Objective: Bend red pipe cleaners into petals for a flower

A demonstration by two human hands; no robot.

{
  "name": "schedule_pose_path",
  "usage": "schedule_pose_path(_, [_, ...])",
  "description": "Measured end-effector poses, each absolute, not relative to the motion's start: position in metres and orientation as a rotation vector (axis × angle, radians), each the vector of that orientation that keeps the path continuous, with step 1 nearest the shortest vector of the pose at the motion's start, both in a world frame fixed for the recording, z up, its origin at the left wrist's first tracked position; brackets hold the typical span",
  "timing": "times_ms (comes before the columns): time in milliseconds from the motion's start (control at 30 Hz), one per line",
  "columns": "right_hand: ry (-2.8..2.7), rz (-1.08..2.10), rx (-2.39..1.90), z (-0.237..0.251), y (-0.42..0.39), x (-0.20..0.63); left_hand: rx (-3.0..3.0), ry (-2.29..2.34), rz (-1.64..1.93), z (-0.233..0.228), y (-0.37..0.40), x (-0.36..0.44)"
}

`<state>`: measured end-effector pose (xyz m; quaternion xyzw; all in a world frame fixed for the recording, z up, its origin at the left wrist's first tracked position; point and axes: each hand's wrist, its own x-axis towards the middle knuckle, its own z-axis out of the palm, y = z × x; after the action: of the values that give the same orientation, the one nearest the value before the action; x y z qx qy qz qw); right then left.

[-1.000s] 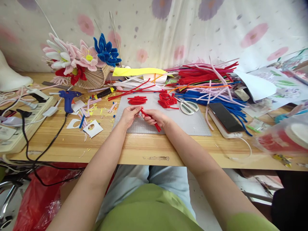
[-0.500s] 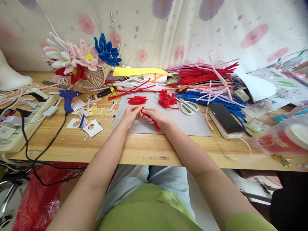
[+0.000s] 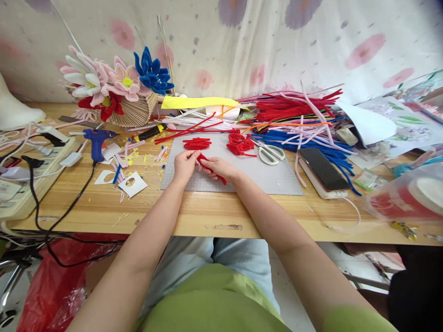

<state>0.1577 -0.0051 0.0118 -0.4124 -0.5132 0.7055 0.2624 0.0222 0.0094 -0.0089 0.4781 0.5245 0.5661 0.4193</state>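
Observation:
Between both hands, over the grey cutting mat (image 3: 270, 177), is a red pipe cleaner (image 3: 202, 159), bent into a narrow piece. My left hand (image 3: 186, 165) pinches its upper end between thumb and fingers. My right hand (image 3: 218, 168) is wrapped round its lower part, and a red tail pokes out below the palm. Behind my left hand lies a small stack of cut red pipe cleaners (image 3: 197, 143). A pile of bent red pipe cleaner loops (image 3: 239, 143) rests behind my right hand. Scissors with pale handles (image 3: 270, 154) lie to its right.
Bundles of red pipe cleaners (image 3: 290, 108) and blue pipe cleaners (image 3: 311, 144) line the back right. A phone (image 3: 323, 169) rests on a white charger. On the left are a blue glue gun (image 3: 97, 142), a power strip (image 3: 44, 177), paper scraps and pipe-cleaner flowers (image 3: 126, 80).
Both hands have shifted slightly left with the red pipe cleaner. More of its upper end now shows between my fingers, and less tail hangs below the right hand.

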Motion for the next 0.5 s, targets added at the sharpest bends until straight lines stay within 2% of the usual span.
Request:
schedule_pose_path(167, [-1.391,1.843,-1.108,0.0111,-0.0051,0.1593,1.139,1.226,1.268,-0.0064,0.0094,0.0189])
schedule_pose_path(400, [-1.418,1.92,-1.205,0.0145,-0.0083,0.1521,1.496,1.599,1.461,-0.0091,0.0141,0.0138])
schedule_pose_path(500, [-1.444,1.89,-1.197,0.0126,-0.0096,0.1511,1.278,1.44,1.469,-0.0066,0.0143,0.0165])
